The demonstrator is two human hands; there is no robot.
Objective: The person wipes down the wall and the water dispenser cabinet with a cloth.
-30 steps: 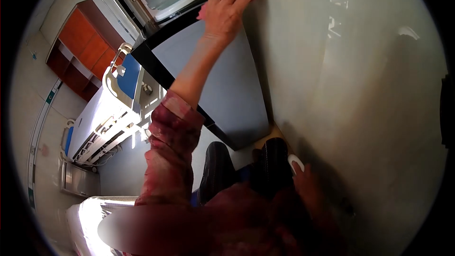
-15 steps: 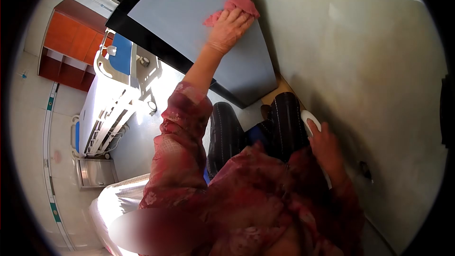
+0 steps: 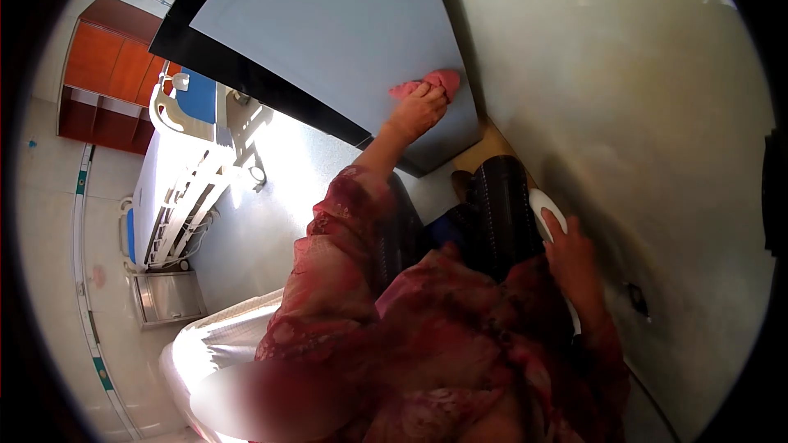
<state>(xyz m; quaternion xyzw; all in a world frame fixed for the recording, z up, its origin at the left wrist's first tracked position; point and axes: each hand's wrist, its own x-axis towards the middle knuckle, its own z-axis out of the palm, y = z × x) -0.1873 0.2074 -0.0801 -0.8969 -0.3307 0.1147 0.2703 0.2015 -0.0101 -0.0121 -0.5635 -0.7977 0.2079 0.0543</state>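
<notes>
My left hand [image 3: 417,112] is closed on a pink cloth [image 3: 441,82] and presses it against the grey side panel [image 3: 328,33] of a large box-like unit with a black edge. The cloth lies near the panel's lower right part, bunched under the fingers. Down at my right side, my right hand [image 3: 569,248] grips a white rounded rail [image 3: 545,207], with a finger lying over its top. Part of that rail is hidden by the hand and sleeve.
A pale wall [image 3: 648,115] runs close along my right, with a small dark fitting [image 3: 637,299] low down. At the left stand a hospital bed [image 3: 185,189], a reddish-brown cabinet [image 3: 107,66] and a metal bedside box [image 3: 168,295]. A white-covered bed edge [image 3: 222,336] is beside me.
My left hand and the pink cloth have moved down the grey panel and slightly right, towards its lower corner. My right hand stays on the white rail. The view has shifted slightly.
</notes>
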